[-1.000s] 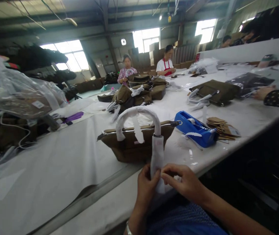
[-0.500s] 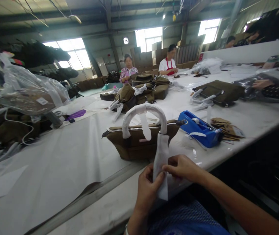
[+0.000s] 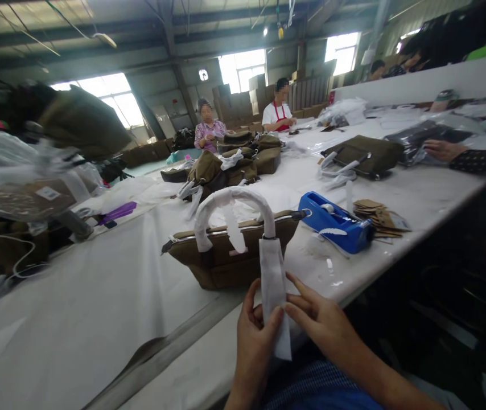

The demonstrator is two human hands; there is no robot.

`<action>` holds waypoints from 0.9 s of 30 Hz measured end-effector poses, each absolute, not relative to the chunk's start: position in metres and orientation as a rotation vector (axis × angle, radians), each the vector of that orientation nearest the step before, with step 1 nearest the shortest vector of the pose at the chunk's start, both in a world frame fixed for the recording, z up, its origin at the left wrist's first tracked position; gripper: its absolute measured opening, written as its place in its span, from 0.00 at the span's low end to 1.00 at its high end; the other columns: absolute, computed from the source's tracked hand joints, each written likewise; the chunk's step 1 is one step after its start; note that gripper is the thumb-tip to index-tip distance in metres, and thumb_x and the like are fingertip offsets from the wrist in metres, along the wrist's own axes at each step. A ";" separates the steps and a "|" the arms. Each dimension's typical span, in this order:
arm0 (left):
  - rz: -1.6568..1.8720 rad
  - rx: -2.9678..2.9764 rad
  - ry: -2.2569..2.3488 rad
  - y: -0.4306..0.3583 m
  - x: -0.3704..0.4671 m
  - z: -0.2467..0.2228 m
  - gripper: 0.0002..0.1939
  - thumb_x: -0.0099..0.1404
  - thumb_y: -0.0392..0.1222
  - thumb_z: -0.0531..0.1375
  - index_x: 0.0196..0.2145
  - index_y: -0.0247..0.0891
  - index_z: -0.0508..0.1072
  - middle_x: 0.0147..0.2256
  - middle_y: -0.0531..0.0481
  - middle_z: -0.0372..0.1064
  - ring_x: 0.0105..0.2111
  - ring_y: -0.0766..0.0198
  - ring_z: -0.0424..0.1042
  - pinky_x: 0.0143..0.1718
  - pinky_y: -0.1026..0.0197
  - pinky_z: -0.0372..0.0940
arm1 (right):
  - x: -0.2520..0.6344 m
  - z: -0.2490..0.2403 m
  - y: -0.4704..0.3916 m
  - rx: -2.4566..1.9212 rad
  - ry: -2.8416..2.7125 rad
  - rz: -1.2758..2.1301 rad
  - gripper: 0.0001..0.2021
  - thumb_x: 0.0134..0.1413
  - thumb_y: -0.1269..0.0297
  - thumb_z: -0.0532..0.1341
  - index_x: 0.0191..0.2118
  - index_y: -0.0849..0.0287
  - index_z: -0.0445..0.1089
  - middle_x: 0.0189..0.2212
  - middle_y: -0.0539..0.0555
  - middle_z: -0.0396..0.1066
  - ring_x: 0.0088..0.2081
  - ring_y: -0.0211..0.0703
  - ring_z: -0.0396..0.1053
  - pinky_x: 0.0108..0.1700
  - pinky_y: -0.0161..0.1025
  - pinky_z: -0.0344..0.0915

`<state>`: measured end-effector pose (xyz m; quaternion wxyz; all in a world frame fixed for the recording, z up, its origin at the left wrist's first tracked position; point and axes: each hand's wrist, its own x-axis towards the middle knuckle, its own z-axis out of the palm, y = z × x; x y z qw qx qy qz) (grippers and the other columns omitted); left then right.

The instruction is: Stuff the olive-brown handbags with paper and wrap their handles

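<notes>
An olive-brown handbag (image 3: pixel 230 265) stands upright on the white-covered table, its arched handle (image 3: pixel 234 199) wrapped in white material. A flat white strip (image 3: pixel 274 279) hangs down from the handle's right end in front of the bag. My left hand (image 3: pixel 258 327) pinches the strip's lower part between thumb and fingers. From the other side, my right hand (image 3: pixel 311 304) holds the strip's right edge with its fingertips. Right of the bag sits a blue tape dispenser (image 3: pixel 337 222), with brown cardboard tags (image 3: pixel 379 219) beside it.
More olive bags (image 3: pixel 243 162) are piled farther back, and another bag (image 3: pixel 365 155) lies at the right, near a co-worker's hand (image 3: pixel 443 149). Plastic-wrapped goods (image 3: pixel 25 196) and purple strips (image 3: pixel 119 212) are at the left. Two people stand beyond the table.
The view has shifted, so the scene sits farther left. The white strip now hangs straighter and flatter. My right hand's fingers are more extended along its edge. At the left, a dark olive shape has come into view.
</notes>
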<state>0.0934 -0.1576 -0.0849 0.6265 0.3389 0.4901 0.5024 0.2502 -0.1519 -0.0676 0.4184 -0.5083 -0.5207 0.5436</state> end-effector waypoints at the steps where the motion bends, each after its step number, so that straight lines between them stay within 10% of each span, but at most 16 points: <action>1: 1.142 0.800 1.135 -0.157 0.095 -0.085 0.54 0.56 0.55 0.73 0.70 0.34 0.52 0.42 0.36 0.81 0.41 0.48 0.82 0.39 0.59 0.74 | 0.242 -0.067 -0.151 -1.208 -1.266 1.425 0.35 0.60 0.48 0.64 0.68 0.59 0.60 0.47 0.57 0.79 0.52 0.55 0.76 0.56 0.48 0.70; 12: 1.184 1.037 1.269 -0.141 0.091 -0.111 0.40 0.58 0.54 0.70 0.62 0.32 0.68 0.57 0.33 0.72 0.58 0.45 0.73 0.57 0.52 0.70 | 0.229 -0.089 -0.117 -0.983 -1.114 1.588 0.23 0.54 0.49 0.69 0.48 0.61 0.74 0.41 0.58 0.80 0.43 0.56 0.78 0.48 0.49 0.73; 19: 1.230 1.290 1.538 -0.140 0.064 -0.098 0.23 0.65 0.55 0.64 0.52 0.38 0.78 0.51 0.39 0.77 0.48 0.49 0.79 0.46 0.54 0.75 | 0.252 -0.091 -0.100 -1.055 -1.392 1.421 0.20 0.62 0.53 0.63 0.55 0.58 0.74 0.51 0.57 0.78 0.53 0.56 0.74 0.56 0.49 0.70; 27: 1.803 1.820 2.130 -0.115 0.026 -0.039 0.17 0.70 0.46 0.61 0.53 0.39 0.76 0.52 0.43 0.75 0.49 0.54 0.76 0.55 0.52 0.69 | 0.328 -0.090 -0.096 -1.497 -1.337 0.735 0.20 0.61 0.45 0.61 0.50 0.52 0.78 0.48 0.55 0.79 0.49 0.55 0.77 0.55 0.50 0.71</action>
